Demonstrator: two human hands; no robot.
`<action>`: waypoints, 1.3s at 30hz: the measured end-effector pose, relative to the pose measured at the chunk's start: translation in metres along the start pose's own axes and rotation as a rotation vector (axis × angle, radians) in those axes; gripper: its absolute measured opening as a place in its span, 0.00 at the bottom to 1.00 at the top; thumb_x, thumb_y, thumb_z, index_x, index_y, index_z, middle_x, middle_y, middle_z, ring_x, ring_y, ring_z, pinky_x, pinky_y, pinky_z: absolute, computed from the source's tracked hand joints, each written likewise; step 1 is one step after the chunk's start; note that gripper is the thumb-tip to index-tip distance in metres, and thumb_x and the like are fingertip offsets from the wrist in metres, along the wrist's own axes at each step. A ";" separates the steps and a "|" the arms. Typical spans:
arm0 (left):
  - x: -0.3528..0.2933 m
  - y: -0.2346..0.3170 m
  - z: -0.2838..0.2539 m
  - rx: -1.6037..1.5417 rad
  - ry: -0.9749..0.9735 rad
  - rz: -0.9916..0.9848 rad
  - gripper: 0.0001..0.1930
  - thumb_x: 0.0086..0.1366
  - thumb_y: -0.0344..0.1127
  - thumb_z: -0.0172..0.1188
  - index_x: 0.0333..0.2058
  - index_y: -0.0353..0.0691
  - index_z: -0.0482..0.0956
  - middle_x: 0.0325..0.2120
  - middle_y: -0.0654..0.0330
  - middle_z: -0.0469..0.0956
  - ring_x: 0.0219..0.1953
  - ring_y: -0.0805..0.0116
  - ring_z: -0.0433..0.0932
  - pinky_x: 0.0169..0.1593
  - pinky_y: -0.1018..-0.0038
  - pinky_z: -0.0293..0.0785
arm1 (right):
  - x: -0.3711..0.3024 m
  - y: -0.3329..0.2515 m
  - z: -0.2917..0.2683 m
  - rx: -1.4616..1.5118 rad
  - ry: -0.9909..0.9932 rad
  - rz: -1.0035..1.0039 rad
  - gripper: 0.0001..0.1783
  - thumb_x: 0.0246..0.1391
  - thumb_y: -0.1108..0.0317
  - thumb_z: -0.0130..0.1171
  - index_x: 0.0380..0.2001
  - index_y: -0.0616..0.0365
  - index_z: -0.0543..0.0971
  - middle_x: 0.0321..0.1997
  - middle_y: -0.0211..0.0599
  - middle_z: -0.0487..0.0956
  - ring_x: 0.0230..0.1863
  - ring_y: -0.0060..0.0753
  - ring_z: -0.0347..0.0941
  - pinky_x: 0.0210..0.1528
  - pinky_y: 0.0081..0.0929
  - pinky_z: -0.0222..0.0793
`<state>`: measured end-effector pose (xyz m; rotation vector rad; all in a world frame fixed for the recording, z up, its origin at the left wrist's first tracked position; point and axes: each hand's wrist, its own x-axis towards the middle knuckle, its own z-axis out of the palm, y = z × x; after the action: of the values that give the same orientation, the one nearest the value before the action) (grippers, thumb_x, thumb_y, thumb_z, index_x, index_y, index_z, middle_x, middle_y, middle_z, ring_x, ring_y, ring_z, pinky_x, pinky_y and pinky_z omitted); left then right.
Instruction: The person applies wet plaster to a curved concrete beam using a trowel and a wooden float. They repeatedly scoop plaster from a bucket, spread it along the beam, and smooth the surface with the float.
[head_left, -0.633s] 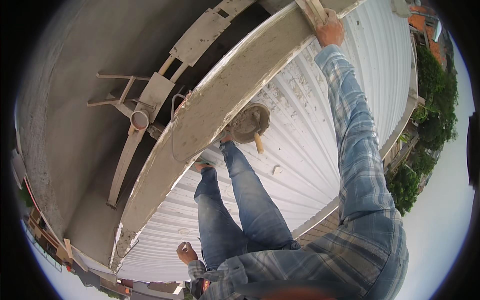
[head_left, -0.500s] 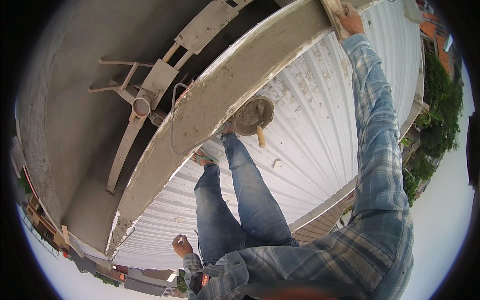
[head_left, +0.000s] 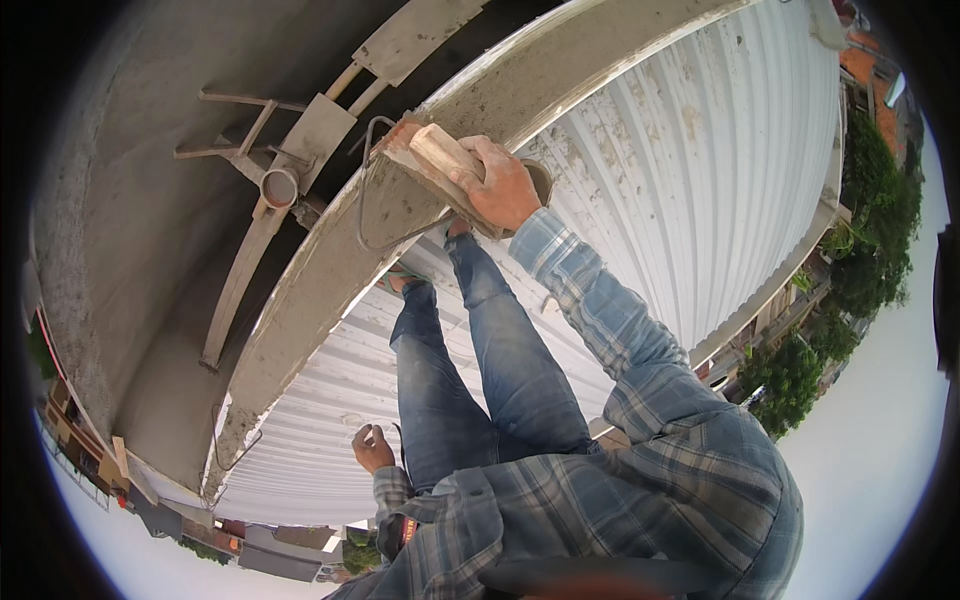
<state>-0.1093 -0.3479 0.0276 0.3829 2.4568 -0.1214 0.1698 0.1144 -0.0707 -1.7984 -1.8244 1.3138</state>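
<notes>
My right hand (head_left: 500, 185) is closed round the handle of a wooden plastering float (head_left: 430, 165). The float lies against the top of a grey cement-covered wall (head_left: 330, 245), beside a bent metal rod (head_left: 362, 215). Behind that hand is a mortar bucket (head_left: 545, 182), mostly hidden with only part of its rim showing; the trowel inside it is out of sight. Low beside my left leg hangs my left hand (head_left: 373, 450), its fingers loosely curled and apart, with nothing visible in them.
White corrugated roofing (head_left: 690, 170) lies under my sandalled feet (head_left: 400, 278), spotted with mortar. Across the wall is a deep grey recess with a wooden frame (head_left: 325, 135) and a round pipe end (head_left: 279, 187). A second bent rod (head_left: 238, 460) hangs by the wall's near end. Trees stand beyond the roof edge.
My right hand has brought the float from the wall's far upper right end back to its middle, near the bent rod. The bucket is now mostly covered. My left hand has barely moved.
</notes>
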 end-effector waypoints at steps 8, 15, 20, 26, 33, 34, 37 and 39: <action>0.030 -0.069 -0.008 -0.099 0.004 -0.031 0.15 0.59 0.37 0.65 0.39 0.32 0.82 0.40 0.49 0.79 0.37 0.57 0.80 0.42 0.66 0.76 | 0.058 0.032 -0.050 -0.393 0.476 -0.053 0.20 0.50 0.62 0.64 0.47 0.51 0.74 0.44 0.42 0.79 0.49 0.50 0.72 0.53 0.44 0.68; 0.048 -0.084 -0.016 0.020 0.062 0.170 0.13 0.58 0.36 0.64 0.37 0.31 0.81 0.36 0.48 0.80 0.39 0.55 0.79 0.42 0.66 0.77 | 0.015 0.000 0.015 -0.365 0.284 -0.206 0.21 0.48 0.63 0.61 0.48 0.51 0.74 0.47 0.39 0.76 0.53 0.44 0.69 0.55 0.43 0.66; 0.035 -0.045 -0.007 -0.086 0.081 0.041 0.11 0.56 0.35 0.64 0.35 0.33 0.81 0.35 0.50 0.78 0.35 0.57 0.77 0.39 0.64 0.75 | 0.070 0.069 -0.069 -0.691 0.546 -0.192 0.20 0.47 0.65 0.61 0.47 0.51 0.74 0.46 0.37 0.76 0.53 0.42 0.70 0.56 0.43 0.66; 0.018 0.003 -0.008 0.078 0.095 0.149 0.11 0.56 0.34 0.64 0.36 0.34 0.81 0.35 0.51 0.77 0.33 0.58 0.77 0.36 0.67 0.75 | 0.183 0.138 -0.242 -0.808 0.638 0.081 0.22 0.50 0.63 0.62 0.49 0.47 0.70 0.48 0.36 0.76 0.55 0.42 0.69 0.59 0.40 0.64; 0.015 0.001 -0.023 0.219 0.102 0.161 0.10 0.57 0.34 0.64 0.36 0.35 0.81 0.37 0.51 0.78 0.33 0.58 0.77 0.34 0.66 0.75 | 0.260 0.215 -0.398 -0.490 0.552 0.086 0.27 0.52 0.54 0.62 0.54 0.55 0.74 0.51 0.47 0.80 0.53 0.50 0.76 0.57 0.40 0.69; 0.014 -0.005 -0.026 0.226 0.113 0.180 0.10 0.57 0.34 0.64 0.36 0.35 0.81 0.37 0.51 0.78 0.33 0.58 0.77 0.35 0.66 0.75 | 0.267 0.221 -0.398 -0.494 0.493 0.039 0.27 0.53 0.54 0.62 0.54 0.55 0.74 0.51 0.48 0.80 0.53 0.50 0.76 0.56 0.40 0.69; 0.007 0.025 -0.030 0.176 0.137 0.082 0.11 0.58 0.34 0.63 0.36 0.34 0.81 0.37 0.51 0.78 0.35 0.58 0.78 0.36 0.65 0.75 | 0.244 0.194 -0.352 -0.405 0.417 0.043 0.26 0.54 0.57 0.62 0.54 0.55 0.74 0.52 0.48 0.80 0.54 0.49 0.75 0.57 0.38 0.69; 0.014 0.050 -0.026 0.096 0.110 0.090 0.12 0.59 0.35 0.63 0.38 0.33 0.80 0.39 0.51 0.78 0.36 0.58 0.78 0.38 0.65 0.76 | 0.219 0.168 -0.312 -0.371 0.386 0.048 0.24 0.55 0.58 0.61 0.54 0.54 0.74 0.51 0.49 0.80 0.54 0.49 0.75 0.57 0.38 0.68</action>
<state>-0.1202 -0.2924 0.0401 0.5547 2.5435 -0.1848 0.4638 0.4078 -0.1065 -2.1087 -1.8942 0.6013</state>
